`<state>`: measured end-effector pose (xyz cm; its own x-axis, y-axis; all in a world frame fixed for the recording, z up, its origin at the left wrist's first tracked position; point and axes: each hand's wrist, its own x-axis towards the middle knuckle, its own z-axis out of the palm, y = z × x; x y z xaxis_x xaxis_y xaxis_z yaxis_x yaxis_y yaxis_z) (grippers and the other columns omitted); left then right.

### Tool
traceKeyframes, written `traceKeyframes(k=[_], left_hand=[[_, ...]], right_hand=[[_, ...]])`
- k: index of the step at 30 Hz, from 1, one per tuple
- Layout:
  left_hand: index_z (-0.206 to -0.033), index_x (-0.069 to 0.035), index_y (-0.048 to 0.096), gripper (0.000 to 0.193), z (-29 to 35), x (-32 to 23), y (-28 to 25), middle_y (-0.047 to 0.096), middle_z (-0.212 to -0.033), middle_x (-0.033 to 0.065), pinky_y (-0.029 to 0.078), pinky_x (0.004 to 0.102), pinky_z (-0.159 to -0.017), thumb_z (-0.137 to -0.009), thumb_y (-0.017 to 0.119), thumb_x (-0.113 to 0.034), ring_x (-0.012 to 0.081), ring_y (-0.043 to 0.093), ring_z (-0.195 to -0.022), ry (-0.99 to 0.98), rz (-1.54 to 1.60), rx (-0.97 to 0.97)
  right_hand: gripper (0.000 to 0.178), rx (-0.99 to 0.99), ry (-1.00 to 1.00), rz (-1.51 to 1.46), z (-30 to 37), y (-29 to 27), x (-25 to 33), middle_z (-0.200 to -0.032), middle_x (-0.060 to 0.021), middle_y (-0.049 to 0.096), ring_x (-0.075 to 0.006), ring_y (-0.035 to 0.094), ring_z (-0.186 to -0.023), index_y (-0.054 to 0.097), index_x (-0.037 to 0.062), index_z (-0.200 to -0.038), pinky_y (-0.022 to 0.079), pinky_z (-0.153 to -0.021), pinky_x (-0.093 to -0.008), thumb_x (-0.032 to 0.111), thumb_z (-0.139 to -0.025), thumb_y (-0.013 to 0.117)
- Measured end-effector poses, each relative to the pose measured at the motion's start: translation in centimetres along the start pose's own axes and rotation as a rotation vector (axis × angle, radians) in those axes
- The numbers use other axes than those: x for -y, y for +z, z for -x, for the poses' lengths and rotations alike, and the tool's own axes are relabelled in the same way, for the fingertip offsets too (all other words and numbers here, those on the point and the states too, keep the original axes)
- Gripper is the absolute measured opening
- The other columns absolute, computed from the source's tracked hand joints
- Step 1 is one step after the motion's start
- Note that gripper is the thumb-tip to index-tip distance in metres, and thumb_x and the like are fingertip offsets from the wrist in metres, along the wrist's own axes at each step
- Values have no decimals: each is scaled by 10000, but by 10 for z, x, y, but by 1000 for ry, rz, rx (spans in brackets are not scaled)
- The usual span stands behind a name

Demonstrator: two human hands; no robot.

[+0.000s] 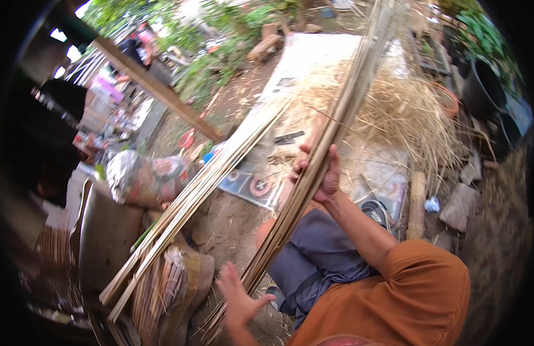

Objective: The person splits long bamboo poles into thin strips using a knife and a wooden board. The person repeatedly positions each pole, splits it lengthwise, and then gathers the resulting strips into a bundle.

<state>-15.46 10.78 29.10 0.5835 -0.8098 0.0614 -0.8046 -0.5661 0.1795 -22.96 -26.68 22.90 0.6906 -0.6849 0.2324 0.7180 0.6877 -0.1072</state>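
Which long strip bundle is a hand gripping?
The darker bundle, in the right hand; the paler bundle lies to its left, untouched.

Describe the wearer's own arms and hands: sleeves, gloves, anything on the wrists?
The left hand and right hand are ungloved. The right sleeve is short and rust-orange; the right forearm is bare, no watch or band visible. Only a short, bare stretch of left forearm shows.

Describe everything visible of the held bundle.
The bundle is many long, thin, brownish strips, woody-looking, perhaps split bamboo. It slants from lower left to upper right, its upper part blurred, its lower ends uneven. The right hand grips it; the open left hand is near its lower end, contact unclear.
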Motion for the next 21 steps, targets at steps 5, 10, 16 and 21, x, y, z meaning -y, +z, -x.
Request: traceKeyframes(k=[5, 10, 16, 21], left_hand=[[-1601, -48, 103, 1416, 5, 42, 73, 302, -1552, 315, 300, 556, -1151, -580, 873, -655, 507, 327, -1410, 54, 0, -26], [-1437, -95, 446, 883, -10, 74, 98, 593, -1259, 285, 485, 535, -959, -690, 839, -356, 474, 585, -1148, -35, 153, -25], [-1195, -126, 609, 521, -42, 59, 67, 708, -947, 212, 533, 542, -795, -715, 772, -244, 456, 672, -881, -189, -40, 16], [-1161, -132, 611, 521, -33, 32, 13, 715, -929, 195, 526, 542, -749, -695, 799, -270, 435, 685, -851, -168, -199, -145]], right_hand=[[898, 116, -12, -120, 4, 4, 23, -840, -58, 654, -224, 679, -815, 587, 78, -1255, 588, -780, -451, 857, -816, 514], [957, -84, -12, -58, -9, 13, 27, -889, -87, 689, -233, 697, -862, 549, 88, -1281, 606, -761, -436, 888, -756, 547], [1177, -308, -66, 2, -38, -46, 38, -1263, -213, 556, -300, 571, -1155, 418, 25, -1441, 530, -874, -504, 975, -749, 356], [1181, -373, 52, -83, -64, -12, 25, -1288, -207, 555, -337, 568, -1108, 437, -8, -1438, 490, -920, -511, 964, -777, 316]])
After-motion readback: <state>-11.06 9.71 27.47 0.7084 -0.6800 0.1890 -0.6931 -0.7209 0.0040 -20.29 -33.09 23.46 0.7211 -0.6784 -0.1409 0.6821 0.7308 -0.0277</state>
